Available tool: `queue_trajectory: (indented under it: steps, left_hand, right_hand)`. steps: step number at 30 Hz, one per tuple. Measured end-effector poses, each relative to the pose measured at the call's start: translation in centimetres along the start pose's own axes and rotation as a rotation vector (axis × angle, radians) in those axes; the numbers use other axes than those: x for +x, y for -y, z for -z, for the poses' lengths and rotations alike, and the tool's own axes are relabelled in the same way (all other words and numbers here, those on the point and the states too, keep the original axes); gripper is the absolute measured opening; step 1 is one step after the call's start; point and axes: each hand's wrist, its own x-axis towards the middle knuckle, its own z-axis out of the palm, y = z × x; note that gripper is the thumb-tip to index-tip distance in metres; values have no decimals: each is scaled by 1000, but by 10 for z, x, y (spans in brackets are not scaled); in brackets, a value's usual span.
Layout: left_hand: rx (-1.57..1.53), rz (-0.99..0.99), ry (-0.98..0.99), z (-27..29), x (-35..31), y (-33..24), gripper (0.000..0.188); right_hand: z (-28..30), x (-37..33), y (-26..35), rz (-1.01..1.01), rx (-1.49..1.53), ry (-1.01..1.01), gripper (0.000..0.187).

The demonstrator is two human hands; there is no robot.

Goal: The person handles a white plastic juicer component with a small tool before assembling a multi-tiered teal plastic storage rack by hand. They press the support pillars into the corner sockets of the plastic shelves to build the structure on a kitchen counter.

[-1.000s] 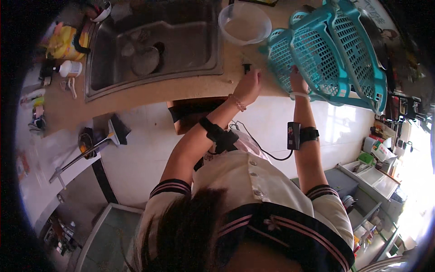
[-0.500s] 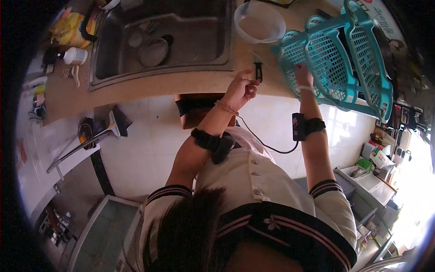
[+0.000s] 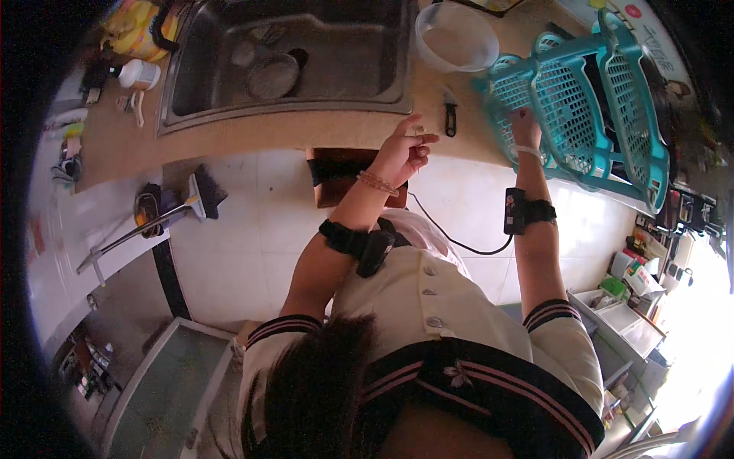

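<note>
My left hand hovers at the counter's front edge, palm turned partly up. Its index finger and thumb are stretched apart, the other fingers loosely curled, and nothing shows in it. Just right of it lies a small knife with a black handle, blade pointing away from me. My right hand is closed at the left tier of a teal plastic rack with several perforated baskets. The fingertips there are hidden, but the hand appears to grip the rack, whose left tier looks blurred.
A steel sink holding a round strainer is set into the counter at the left. A translucent bowl stands between sink and rack. Left of the sink are a white bottle and a yellow package. A broom leans below.
The view has shifted, so the counter things appear farther right. My left hand has drawn a little left, away from the knife, its fingers more spread. My right hand stays at the rack.
</note>
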Motion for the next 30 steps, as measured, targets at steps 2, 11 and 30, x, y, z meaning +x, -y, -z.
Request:
queue_trajectory:
  steps: [2,11,30]
  left_hand:
    - [93,-1,6,-12,3,3,38]
    - [768,-12,149,-30,-3,8,47]
    - [1423,-241,198,-12,35,35,46]
  right_hand:
    - [-12,20,-48,72,-123,-280,29]
    - [-45,40,-78,214,-58,-382,26]
    - [-56,-132,36,16,1252,95,18]
